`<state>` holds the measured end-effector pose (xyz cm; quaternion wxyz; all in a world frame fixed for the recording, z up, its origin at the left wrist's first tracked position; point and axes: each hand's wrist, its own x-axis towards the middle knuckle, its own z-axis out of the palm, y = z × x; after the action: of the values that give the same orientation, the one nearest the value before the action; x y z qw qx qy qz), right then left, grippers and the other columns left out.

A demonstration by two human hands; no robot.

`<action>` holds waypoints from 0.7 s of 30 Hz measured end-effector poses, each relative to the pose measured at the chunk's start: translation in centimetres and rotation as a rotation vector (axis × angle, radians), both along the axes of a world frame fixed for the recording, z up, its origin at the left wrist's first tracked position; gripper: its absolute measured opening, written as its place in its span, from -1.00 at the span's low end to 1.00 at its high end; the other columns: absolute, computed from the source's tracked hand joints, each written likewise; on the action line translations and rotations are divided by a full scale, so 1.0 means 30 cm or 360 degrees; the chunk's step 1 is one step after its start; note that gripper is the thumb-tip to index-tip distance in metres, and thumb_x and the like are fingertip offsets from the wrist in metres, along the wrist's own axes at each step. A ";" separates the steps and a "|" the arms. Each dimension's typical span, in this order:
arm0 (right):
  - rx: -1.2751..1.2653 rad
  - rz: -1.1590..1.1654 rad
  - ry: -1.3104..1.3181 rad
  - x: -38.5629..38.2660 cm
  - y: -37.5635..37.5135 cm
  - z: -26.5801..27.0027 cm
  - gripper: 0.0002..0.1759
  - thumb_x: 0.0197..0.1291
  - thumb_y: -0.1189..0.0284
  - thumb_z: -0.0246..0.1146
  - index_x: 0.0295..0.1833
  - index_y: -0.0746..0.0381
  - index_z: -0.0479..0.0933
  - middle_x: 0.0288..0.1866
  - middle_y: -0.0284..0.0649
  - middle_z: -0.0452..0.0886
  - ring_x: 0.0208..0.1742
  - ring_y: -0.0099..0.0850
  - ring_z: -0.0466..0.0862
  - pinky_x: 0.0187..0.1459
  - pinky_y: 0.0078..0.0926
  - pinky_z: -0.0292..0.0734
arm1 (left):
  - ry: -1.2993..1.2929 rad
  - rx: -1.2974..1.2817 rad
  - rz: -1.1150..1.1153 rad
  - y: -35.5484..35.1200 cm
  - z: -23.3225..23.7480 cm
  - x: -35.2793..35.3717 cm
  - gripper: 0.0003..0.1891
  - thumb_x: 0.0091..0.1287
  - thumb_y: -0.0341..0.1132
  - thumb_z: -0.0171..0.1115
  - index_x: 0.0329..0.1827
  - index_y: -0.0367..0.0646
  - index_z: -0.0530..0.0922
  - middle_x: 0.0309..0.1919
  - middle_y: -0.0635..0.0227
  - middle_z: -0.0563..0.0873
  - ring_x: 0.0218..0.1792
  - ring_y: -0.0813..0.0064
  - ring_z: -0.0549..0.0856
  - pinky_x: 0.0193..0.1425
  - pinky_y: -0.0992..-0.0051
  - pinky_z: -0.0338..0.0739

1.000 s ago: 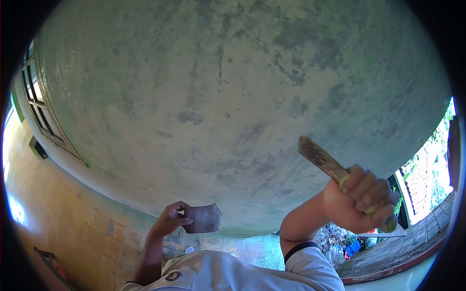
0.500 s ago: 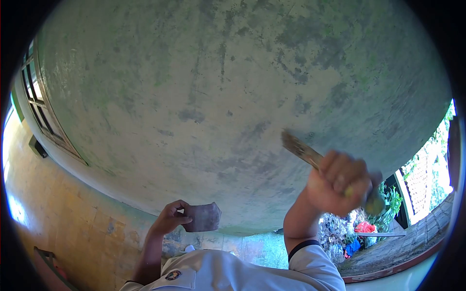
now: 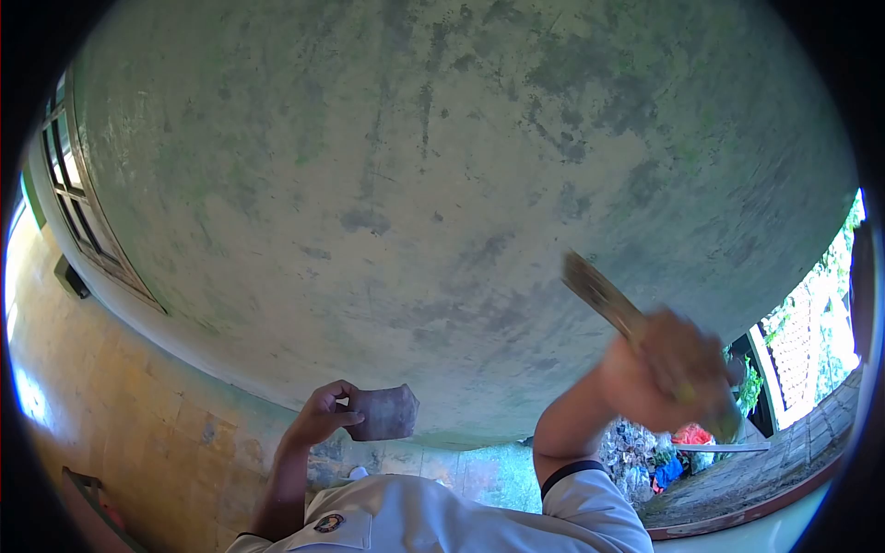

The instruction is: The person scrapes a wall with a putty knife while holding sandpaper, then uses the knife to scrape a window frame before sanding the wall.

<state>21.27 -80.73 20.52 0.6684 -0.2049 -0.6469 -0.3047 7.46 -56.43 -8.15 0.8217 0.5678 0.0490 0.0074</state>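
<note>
My left hand [image 3: 321,415] pinches a greyish-brown piece of sandpaper [image 3: 385,413] between thumb and fingers, low in front of my chest and away from the wall. The sheet is roughly square and slightly bent at its right edge. On the right, my right hand [image 3: 671,369] is wrapped round a flat, brownish scraper-like tool [image 3: 604,295], smeared by motion. Its narrow end points up and left, overlapping the wall [image 3: 415,230] in this view. A yellowish-green handle end shows below the fist. The wall has worn pale green paint with dark grey patches.
A barred window [image 3: 78,198] is set in the wall at far left. Yellowish floor tiles [image 3: 138,387] lie below left. A low ledge [image 3: 765,479] runs at lower right, near heaped plastic bags [image 3: 631,456], a red bag [image 3: 693,433] and green plants [image 3: 751,387].
My right hand has moved right and slightly down with the scraper-like tool, whose tip shifted right along the wall. My left hand and the sandpaper have stayed put.
</note>
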 end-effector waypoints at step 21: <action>-0.0247 -0.0036 0.0217 0.024 -0.012 0.016 -0.73 0.39 0.27 -0.03 -0.40 0.10 0.27 -0.59 -0.40 0.27 -0.67 -0.61 0.18 -0.57 -0.57 0.12 | -0.0010 0.0105 -0.0001 -0.005 -0.001 -0.012 -0.76 0.06 -0.62 0.28 -0.21 -0.28 0.48 -0.39 0.42 0.54 -0.38 0.55 0.63 -0.31 0.52 0.61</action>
<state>21.99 -81.10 21.00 0.6896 -0.2835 -0.6191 -0.2466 7.11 -56.57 -8.18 0.8027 0.5945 0.0459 0.0105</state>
